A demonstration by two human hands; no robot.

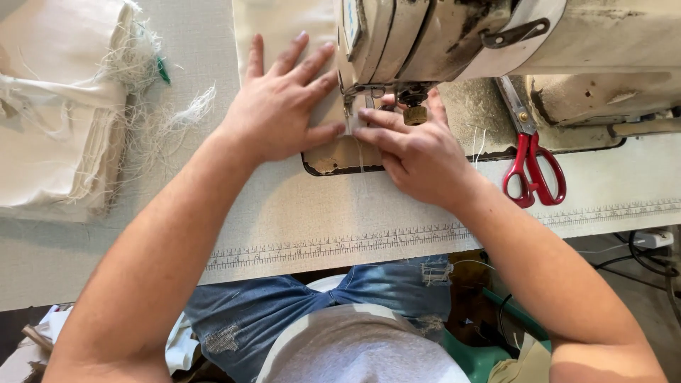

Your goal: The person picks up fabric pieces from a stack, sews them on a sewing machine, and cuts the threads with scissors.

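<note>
Both hands press a beige fabric piece (284,28) flat beside the needle of a worn sewing machine (440,35). The left hand (280,106) lies with fingers spread wide; the right hand (418,152) pins a narrow strip near the presser foot, fingers close together. The fabric's long axis runs away from the person. Red scissors (532,167) lie right; a frayed cloth stack (64,106) crowds the surface's left edge.

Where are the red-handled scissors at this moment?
In the head view, the red-handled scissors lie on the sewing machine bed, to the right of the right hand, blades pointing away from the person, under the machine's arm.
</note>
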